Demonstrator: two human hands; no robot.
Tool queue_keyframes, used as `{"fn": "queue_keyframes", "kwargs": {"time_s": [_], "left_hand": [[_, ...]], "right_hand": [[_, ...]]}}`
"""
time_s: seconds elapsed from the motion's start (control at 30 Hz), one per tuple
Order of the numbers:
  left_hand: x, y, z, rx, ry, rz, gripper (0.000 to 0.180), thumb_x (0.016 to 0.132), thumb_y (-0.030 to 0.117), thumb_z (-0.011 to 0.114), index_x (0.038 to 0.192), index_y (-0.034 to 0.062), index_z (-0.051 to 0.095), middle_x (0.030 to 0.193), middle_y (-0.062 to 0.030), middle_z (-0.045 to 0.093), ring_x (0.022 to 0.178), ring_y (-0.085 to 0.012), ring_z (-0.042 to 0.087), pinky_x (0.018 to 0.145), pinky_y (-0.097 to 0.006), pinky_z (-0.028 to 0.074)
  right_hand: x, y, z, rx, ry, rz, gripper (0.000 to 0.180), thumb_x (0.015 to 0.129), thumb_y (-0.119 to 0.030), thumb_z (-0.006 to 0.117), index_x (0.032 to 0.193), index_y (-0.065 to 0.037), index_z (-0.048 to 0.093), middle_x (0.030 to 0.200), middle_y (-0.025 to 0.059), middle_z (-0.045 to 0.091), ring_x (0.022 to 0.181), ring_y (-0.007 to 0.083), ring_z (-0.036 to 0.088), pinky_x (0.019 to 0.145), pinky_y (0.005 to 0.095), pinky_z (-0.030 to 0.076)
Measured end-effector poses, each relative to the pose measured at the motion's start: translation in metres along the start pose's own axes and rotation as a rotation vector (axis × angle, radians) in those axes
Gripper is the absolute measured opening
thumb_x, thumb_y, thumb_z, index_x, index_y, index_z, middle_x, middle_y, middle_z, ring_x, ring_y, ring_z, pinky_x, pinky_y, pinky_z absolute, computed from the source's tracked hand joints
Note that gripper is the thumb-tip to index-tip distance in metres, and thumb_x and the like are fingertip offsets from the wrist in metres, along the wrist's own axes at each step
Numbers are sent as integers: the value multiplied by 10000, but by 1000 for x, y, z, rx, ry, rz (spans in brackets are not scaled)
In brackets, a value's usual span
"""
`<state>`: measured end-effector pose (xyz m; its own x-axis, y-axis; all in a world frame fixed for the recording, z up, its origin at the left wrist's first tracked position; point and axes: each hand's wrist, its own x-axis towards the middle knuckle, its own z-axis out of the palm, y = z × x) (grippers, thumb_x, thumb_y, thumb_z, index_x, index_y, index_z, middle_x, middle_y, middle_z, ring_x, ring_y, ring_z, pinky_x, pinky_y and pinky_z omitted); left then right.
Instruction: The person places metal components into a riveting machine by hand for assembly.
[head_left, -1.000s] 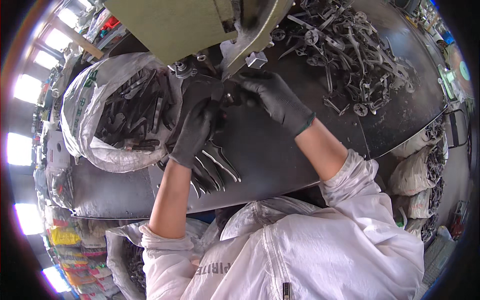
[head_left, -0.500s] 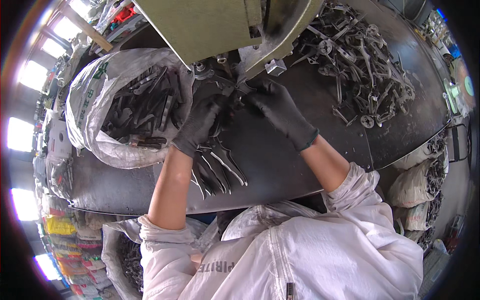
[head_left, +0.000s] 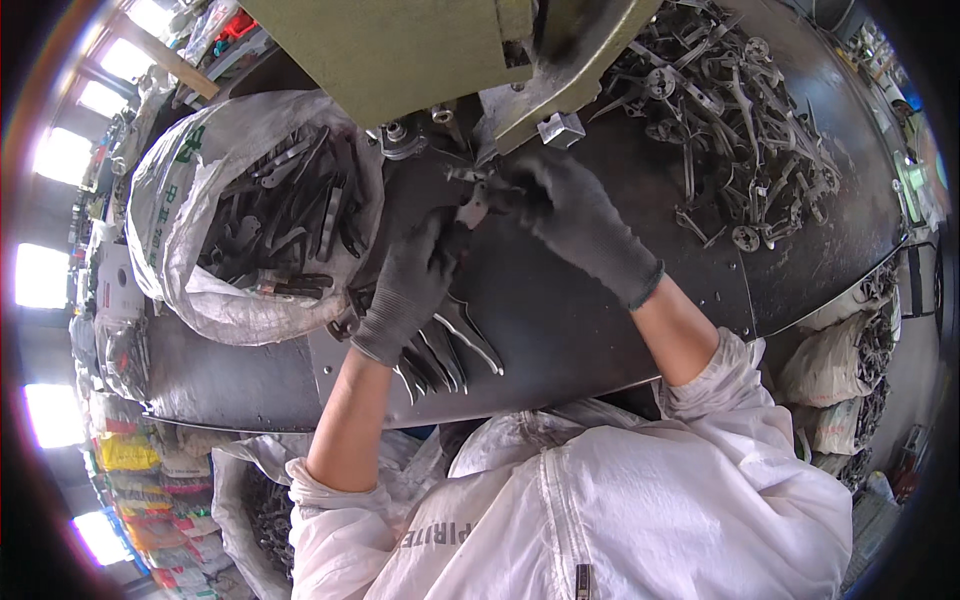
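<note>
Below the head of a green machine (head_left: 400, 60), my left hand (head_left: 412, 285), in a dark knit glove, closes around a grey metal part (head_left: 474, 205) whose upper end sticks out past the fingers. My right hand (head_left: 580, 220), gloved alike, has its fingers curled in a pinch at the right side of this part; they are slightly blurred. The part's lower end is hidden in my left hand. Several curved metal handles (head_left: 460, 335) lie on the dark table beneath and beside my left wrist.
A white woven sack (head_left: 160, 235) of dark metal pieces lies open at the left. On the far right of the table (head_left: 620, 340) a tangled heap of metal parts (head_left: 745, 130) spreads out. More filled sacks (head_left: 825, 370) stand beyond the right edge.
Both hands have drawn back a little from the machine head toward me, my right hand also shifting right. The metal part now shows more plainly between them.
</note>
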<state>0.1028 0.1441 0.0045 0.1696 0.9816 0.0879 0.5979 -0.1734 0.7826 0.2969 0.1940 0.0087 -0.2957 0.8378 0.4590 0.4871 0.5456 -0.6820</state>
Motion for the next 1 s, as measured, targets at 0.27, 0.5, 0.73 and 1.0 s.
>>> {"fn": "queue_keyframes", "kwargs": {"time_s": [0.27,0.5,0.73,1.0], "left_hand": [[-3,8,7,186,38,127,235,853,128,519,1053,5,519,892,-243,587,847,-392,577,703,-425,455],[-8,13,4,89,-51,-29,216,851,117,524,1042,18,544,861,-225,590,781,-342,607,675,-387,468],[-15,2,1,-496,47,-280,257,905,212,495,1042,-3,528,796,-103,605,708,-163,591,623,-274,470],[-2,7,-6,-692,13,-402,328,911,274,480,1050,-19,524,852,-73,591,739,-126,569,652,-248,472]], "right_hand": [[-10,-7,4,-38,-171,-3,342,733,-273,681,1001,-72,611,806,150,594,742,308,593,663,382,466],[-12,-5,3,-9,-193,8,308,739,-263,656,989,-90,607,836,137,607,779,308,596,687,386,466],[6,49,28,-335,-66,-9,252,768,-124,569,1017,-87,580,911,126,620,864,304,594,772,386,464],[14,28,12,529,-56,202,295,797,-87,576,1074,11,545,871,118,632,769,243,623,699,344,501]]}}
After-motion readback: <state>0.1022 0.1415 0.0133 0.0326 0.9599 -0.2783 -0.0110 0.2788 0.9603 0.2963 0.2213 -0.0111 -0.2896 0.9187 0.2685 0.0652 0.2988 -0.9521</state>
